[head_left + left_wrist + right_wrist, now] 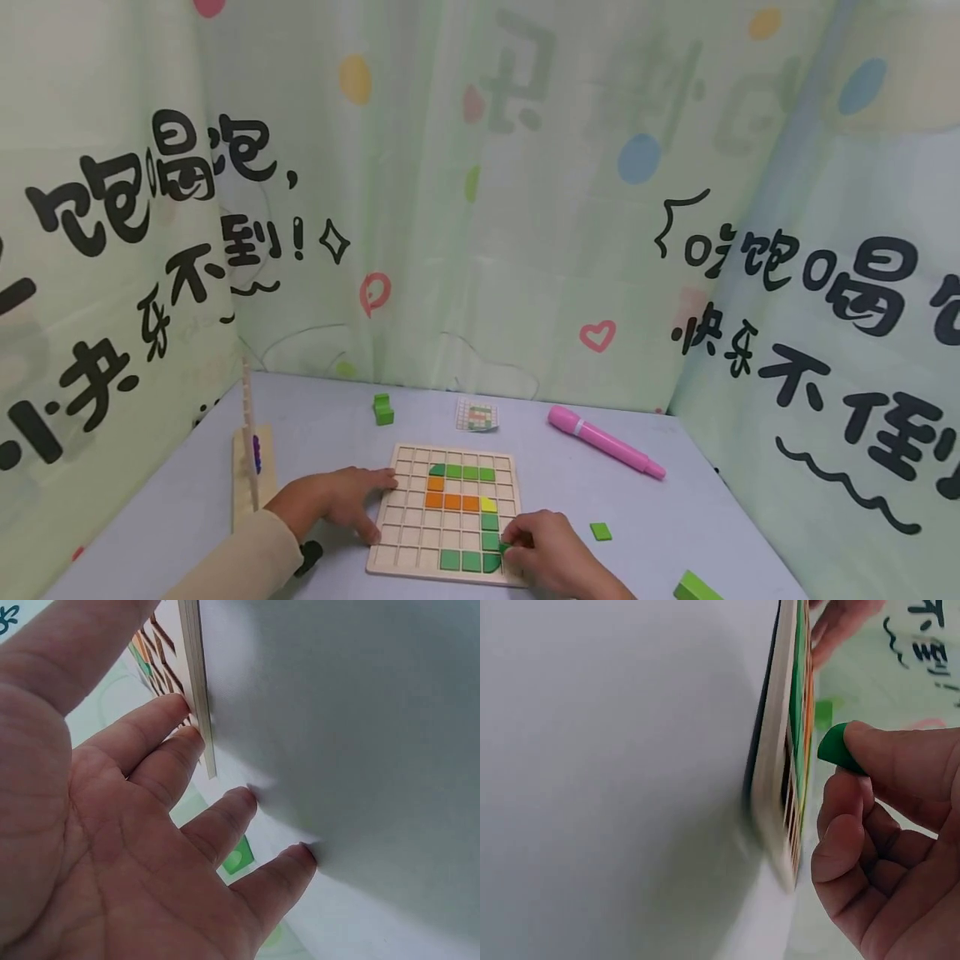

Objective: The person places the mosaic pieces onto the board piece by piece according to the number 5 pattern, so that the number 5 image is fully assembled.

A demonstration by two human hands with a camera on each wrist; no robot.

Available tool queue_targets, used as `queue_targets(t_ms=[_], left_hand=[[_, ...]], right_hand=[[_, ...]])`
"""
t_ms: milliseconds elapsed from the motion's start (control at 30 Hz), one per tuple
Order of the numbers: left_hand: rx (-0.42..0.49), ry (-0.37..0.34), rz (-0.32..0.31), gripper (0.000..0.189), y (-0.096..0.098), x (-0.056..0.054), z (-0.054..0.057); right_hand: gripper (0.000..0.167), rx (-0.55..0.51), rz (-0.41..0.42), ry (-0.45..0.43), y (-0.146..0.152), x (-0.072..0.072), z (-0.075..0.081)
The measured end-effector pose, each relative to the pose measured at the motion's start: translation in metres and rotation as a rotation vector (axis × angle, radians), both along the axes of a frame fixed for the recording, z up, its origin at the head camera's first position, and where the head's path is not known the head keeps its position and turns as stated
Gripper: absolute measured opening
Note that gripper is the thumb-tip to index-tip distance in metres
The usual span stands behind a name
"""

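Note:
A square wooden grid board (405, 517) lies on the table, with orange, yellow and green tiles set in some of its cells. My left hand (337, 500) spreads its fingers at the board's left edge; in the left wrist view the fingertips (178, 705) of two fingers meet the board's side. Over the lower right part of the board, my right hand (551, 550) pinches a dark green tile (835, 746) with a curved edge between thumb and finger. Just left of that hand, a column of green tiles (490, 522) runs down to a round-cornered one.
A small patterned card (477, 415) and a green block (383, 409) lie behind the board. A pink marker (607, 443) is at the back right, a loose green tile (601, 532) and another green block (696, 586) at right. A wooden stand (240, 479) holds an upright panel at left.

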State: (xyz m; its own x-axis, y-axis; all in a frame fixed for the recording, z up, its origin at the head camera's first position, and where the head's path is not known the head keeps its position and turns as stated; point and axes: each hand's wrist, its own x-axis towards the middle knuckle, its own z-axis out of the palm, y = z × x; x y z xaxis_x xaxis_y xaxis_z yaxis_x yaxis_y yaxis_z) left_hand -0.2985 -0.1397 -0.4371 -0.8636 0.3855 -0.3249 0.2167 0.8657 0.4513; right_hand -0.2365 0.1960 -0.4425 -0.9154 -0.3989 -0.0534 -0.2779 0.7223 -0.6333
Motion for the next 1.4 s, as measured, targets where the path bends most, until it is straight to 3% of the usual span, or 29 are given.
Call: queue_targets(t_ms=[300, 533, 1100, 1400], left_hand=[[0.012, 0.006, 0.004, 0.078, -0.002, -0.003, -0.003], [0.007, 0.009, -0.003, 0.077, -0.003, -0.003, -0.008], [-0.018, 0.037, -0.014, 0.078, -0.003, -0.005, -0.007], [-0.027, 0.03, -0.005, 0.077, -0.002, -0.004, -0.006]], right_hand=[[0.008, -0.1, 0.139, 0.026, -0.062, -0.005, 0.001], [0.014, -0.083, 0.145, 0.028, -0.091, -0.013, -0.009], [0.017, 0.084, 0.139, 0.124, -0.103, -0.015, -0.015], [0.017, 0.116, 0.133, 0.114, -0.104, -0.008, -0.009]])
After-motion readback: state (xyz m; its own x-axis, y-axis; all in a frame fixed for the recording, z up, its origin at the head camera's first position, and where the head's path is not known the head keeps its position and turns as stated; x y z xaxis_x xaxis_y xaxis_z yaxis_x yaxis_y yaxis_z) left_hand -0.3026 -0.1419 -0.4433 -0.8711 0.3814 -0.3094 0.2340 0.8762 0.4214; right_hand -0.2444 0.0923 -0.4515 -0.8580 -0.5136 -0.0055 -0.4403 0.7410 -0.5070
